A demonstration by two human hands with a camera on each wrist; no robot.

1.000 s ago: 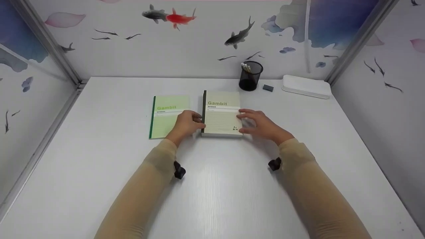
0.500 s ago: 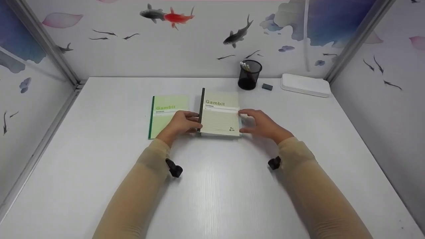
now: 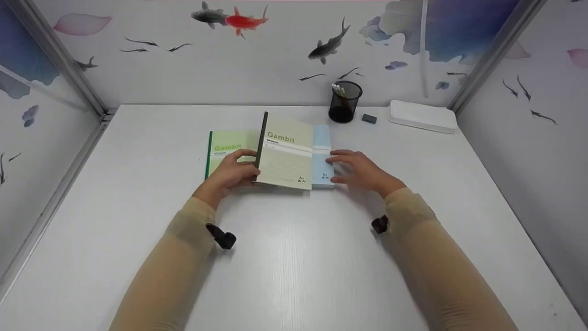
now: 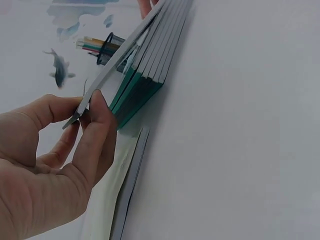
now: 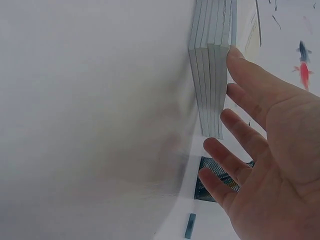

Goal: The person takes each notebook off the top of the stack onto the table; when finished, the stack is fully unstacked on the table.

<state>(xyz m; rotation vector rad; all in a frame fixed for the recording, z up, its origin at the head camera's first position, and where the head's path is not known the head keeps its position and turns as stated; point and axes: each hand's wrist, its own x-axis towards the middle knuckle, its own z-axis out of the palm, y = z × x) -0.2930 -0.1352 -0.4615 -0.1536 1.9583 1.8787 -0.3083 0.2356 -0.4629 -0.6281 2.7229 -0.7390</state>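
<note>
Top notebook (image 3: 285,156), cream cover w/ dark spine, sits mid-surface on a stack of notebooks (image 3: 321,154), its left edge tipped up and slid partly off to the left, so the blue cover beneath shows on the right. My left hand (image 3: 229,172) has it pinched at the spine-side corner, thumb on top, fingers (image 4: 95,135) curled under the cover. Judging by looks: thin, light, a bit floppy, smooth cover, prob. sags if held by one corner, so the spine edge is the stiffest place to grip. My right hand (image 3: 360,170) is released, fingers (image 5: 245,135) straight, tips touching the right edge of the stack, approx. steadying it. Just left, partly under my left hand, lies a green notebook (image 3: 225,147) flat on the white surface (image 3: 294,257). Farther back: black mesh pen cup (image 3: 344,102), small dark eraser (image 3: 369,119), white box (image 3: 422,116) near the corner.
</note>
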